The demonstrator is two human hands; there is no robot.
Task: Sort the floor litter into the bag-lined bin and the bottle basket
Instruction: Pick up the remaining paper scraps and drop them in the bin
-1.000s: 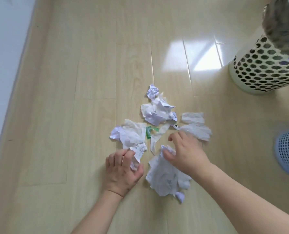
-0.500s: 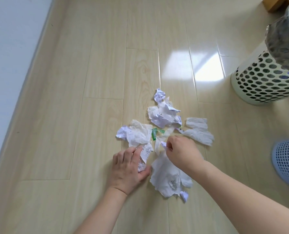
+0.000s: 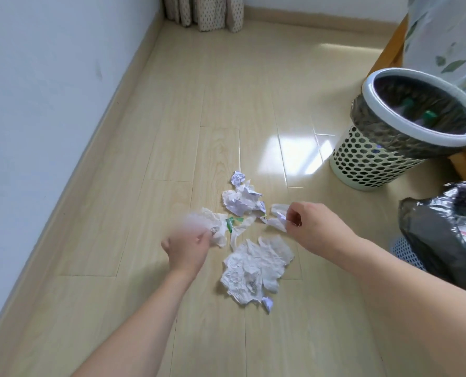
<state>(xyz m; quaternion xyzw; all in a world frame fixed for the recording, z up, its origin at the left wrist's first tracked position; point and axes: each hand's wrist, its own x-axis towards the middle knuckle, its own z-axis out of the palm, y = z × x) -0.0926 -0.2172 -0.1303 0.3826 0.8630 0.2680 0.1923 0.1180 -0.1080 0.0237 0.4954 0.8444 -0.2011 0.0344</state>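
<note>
Listing from the head view, with the large flat tissue [image 3: 256,270] on the wooden floor [image 3: 144,186] as the landmark.

Left hand [image 3: 188,247]: just left of the tissue, blurred; fingers curled on a crumpled white tissue wad [image 3: 212,223] that lies beyond and left of the landmark.

Right hand [image 3: 312,223]: beyond and right of the tissue, fingers curled, pinching a small white paper scrap [image 3: 278,220] at its edge.

Green strip [image 3: 230,223]: on the floor just beyond the tissue, beside the wad.

Crumpled paper heap [image 3: 242,201]: farther beyond the tissue, with one small paper ball [image 3: 238,178] at its far end.

Small paper bit [image 3: 267,302]: at the tissue's near edge.

Bag-lined bin [image 3: 367,159]: perforated, well beyond and right of the tissue; green items show inside, too dim to identify.

Black bag [image 3: 441,240]: right of the tissue, draped over a blue mesh basket [image 3: 405,251], mostly hidden.
</note>
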